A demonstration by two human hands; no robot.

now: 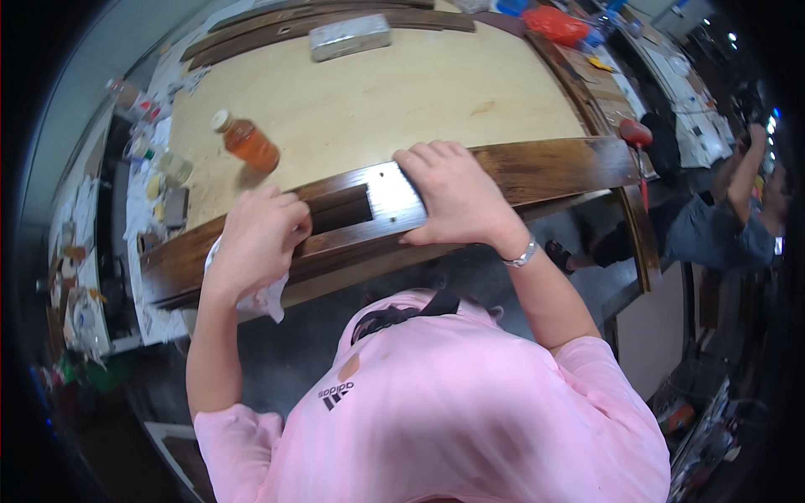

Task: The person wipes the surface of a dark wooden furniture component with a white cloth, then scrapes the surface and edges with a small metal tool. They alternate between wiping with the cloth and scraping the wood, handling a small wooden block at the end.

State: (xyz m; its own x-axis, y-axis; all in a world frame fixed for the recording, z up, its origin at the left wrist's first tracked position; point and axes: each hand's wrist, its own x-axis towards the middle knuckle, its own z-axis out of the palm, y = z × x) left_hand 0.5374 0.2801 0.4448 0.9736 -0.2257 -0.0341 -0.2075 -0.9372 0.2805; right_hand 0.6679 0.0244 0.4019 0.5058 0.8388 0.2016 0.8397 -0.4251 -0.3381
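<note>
A long dark-brown varnished wooden beam lies across the near side of the table, with a rectangular dark opening in it. My left hand is closed at the beam's left part, its fingers curled. A white cloth is bunched in it and hangs below the beam. My right hand grips across the beam right of the opening, fingers over the far edge and thumb at the near edge. Beside it a bright, shiny patch with small dark spots shows on the beam; whether metal or glare, I cannot tell.
On the pale tabletop stands a bottle of orange liquid. Farther back lie a silvery block and dark wooden strips. A red-headed tool is at the beam's right end. Another person is at the right.
</note>
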